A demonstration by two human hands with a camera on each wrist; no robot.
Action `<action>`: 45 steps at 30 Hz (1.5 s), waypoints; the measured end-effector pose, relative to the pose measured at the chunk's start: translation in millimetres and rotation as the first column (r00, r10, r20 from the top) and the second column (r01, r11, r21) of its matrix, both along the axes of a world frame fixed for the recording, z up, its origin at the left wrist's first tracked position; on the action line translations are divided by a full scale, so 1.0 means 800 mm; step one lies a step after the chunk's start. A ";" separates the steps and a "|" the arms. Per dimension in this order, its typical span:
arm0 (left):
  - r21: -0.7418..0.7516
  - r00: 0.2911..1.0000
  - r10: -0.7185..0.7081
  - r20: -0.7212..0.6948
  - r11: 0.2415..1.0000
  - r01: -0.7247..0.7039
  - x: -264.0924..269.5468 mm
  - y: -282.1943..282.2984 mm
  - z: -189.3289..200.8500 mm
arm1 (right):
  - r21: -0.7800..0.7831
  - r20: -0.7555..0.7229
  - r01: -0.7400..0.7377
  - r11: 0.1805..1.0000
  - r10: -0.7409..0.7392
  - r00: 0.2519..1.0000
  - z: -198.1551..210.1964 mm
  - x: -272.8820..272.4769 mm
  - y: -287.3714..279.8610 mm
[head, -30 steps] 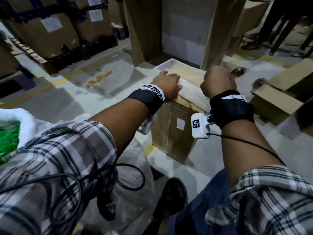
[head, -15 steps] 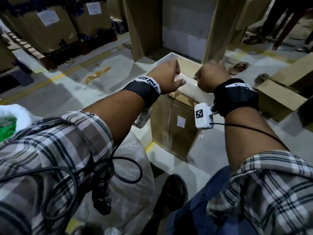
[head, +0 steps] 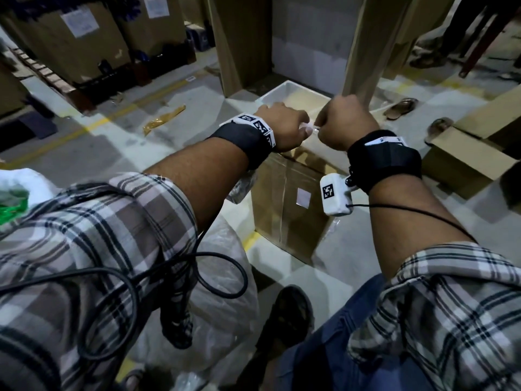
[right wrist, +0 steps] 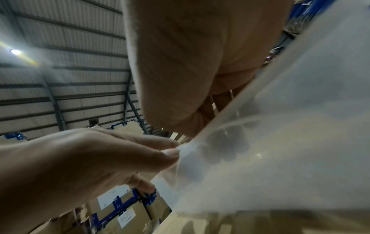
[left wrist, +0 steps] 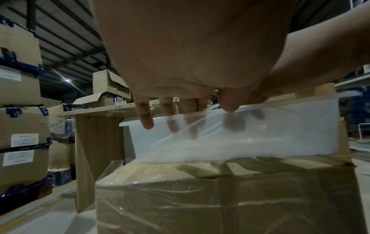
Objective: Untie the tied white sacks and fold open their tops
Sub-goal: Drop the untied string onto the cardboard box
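Note:
Both my hands are raised over a taped cardboard box (head: 282,198) and pinch the top edge of a clear plastic bag (left wrist: 270,126), close together. My left hand (head: 298,127) pinches it between thumb and fingers (left wrist: 147,117); in the right wrist view the left hand (right wrist: 120,158) nips the bag's corner (right wrist: 186,148). My right hand (head: 327,128) grips the same edge, and its curled fingers show through the plastic (right wrist: 280,142). A translucent white sack (head: 222,277) lies below my left arm. Another white sack (head: 17,179), open with green contents, sits at the far left.
A white tray (head: 282,90) lies on the far end of the box. An open cardboard box (head: 465,162) and two sandals (head: 401,107) are on the floor to the right. Tall cartons (head: 84,38) stand at the back left. My shoe (head: 287,314) is beside the box.
My hands, first apart on the box top, have come together and lifted. Both now pinch the plastic edge between them.

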State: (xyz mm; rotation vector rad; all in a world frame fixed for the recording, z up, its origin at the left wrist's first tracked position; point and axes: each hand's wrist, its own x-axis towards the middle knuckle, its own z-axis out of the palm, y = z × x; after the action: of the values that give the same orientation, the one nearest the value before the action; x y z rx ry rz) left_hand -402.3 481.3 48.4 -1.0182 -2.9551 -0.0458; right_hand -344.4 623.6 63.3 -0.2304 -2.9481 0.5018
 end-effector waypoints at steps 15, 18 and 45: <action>0.011 0.989 0.138 0.045 0.990 -0.138 -0.008 0.019 -0.001 | 0.018 0.128 0.041 0.999 -0.043 0.991 -0.018 -0.009 0.035; 0.031 0.988 0.138 0.065 0.990 -0.140 -0.011 0.023 0.001 | 0.046 0.096 -0.003 0.999 -0.001 0.995 -0.016 -0.006 0.036; 0.239 0.981 0.077 0.178 0.964 -0.119 -0.013 0.023 -0.002 | 0.023 -0.243 0.185 0.983 -0.174 0.954 -0.007 -0.008 0.072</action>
State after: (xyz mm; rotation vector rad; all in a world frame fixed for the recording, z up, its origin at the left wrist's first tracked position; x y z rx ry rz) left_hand -412.7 499.4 47.2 -0.8727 -3.0376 -0.5110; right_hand -350.8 680.8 57.9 -0.3982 -2.6680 0.4055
